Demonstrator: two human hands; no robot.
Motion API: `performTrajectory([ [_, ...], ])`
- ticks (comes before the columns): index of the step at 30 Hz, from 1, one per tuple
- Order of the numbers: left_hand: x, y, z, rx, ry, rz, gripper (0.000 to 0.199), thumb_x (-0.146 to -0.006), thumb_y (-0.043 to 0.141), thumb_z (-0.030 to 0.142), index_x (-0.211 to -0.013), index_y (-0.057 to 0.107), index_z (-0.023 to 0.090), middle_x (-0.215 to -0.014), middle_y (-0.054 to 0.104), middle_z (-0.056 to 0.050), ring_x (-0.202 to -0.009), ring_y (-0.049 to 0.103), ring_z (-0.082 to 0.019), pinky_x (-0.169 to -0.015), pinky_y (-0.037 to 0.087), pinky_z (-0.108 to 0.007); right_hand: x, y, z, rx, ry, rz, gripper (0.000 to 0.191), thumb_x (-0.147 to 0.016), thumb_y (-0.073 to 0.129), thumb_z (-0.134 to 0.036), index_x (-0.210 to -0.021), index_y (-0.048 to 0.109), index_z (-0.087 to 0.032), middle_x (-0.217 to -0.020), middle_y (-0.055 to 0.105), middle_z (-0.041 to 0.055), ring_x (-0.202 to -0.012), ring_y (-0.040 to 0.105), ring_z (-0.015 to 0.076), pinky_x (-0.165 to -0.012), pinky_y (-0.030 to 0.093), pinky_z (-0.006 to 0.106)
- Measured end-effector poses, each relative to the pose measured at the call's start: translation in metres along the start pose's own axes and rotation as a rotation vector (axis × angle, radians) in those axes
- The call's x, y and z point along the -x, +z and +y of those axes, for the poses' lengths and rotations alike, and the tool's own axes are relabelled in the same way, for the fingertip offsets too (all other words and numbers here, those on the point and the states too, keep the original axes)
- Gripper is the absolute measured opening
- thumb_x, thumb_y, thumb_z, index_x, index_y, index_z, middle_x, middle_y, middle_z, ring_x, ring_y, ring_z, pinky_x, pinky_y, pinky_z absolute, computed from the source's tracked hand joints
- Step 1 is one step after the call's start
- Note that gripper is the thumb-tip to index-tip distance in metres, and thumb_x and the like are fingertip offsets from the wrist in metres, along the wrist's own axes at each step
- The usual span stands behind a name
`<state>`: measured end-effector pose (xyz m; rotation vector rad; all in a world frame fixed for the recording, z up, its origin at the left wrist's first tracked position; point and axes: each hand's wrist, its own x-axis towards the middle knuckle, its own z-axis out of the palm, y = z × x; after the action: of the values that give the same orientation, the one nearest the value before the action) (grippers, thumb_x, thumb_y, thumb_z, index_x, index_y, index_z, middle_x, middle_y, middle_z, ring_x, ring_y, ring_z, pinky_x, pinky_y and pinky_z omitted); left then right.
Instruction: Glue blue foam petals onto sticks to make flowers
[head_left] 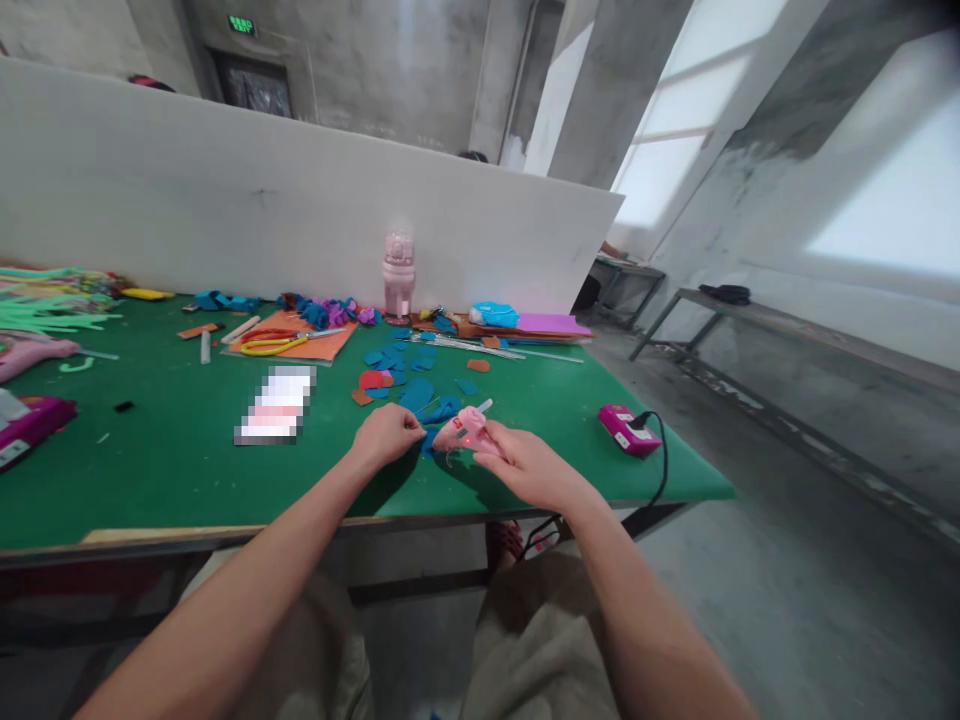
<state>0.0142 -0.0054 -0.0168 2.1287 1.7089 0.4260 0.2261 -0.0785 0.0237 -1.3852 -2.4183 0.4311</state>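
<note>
My right hand [529,462] is wrapped round the handle of a pink hot glue gun [466,430], whose front end points left and down over a blue felt piece [430,443]. A glue stick [485,406] pokes out of its back. Close to the gun's nose, my left hand [388,434] pinches with thumb and forefinger at the edge of the blue felt piece. Its fingertips hide most of what they grip. Just beyond both hands lie more blue felt pieces [417,393], a red disc [370,380] and small brown pieces [361,397].
A pink bottle [399,278] stands by the white partition [300,190]. Yellow-handled scissors [274,347] rest on orange sheets [324,343]. A magenta power box [628,430] with a plugged-in black cord [664,455] sits at right. Green pipe cleaners [52,310] lie far left.
</note>
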Motion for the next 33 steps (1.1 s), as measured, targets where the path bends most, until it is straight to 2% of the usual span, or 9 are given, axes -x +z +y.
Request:
performTrajectory([
  [33,0.0003,-0.0017,0.0013,-0.006,-0.008,-0.014,0.025,-0.069,0.053,0.038,-0.065,0.069,0.019,-0.063,0.065,-0.003,-0.060,0.056,-0.016,-0.048,0.030,-0.023,-0.0001,-0.0006,-0.0028,0.015,0.015,-0.001,0.021,-0.088,0.042,-0.030,-0.097,0.051,-0.014,-0.086,0.061,0.0080,-0.073,0.053,0.0174,-0.062,0.031,0.025],
])
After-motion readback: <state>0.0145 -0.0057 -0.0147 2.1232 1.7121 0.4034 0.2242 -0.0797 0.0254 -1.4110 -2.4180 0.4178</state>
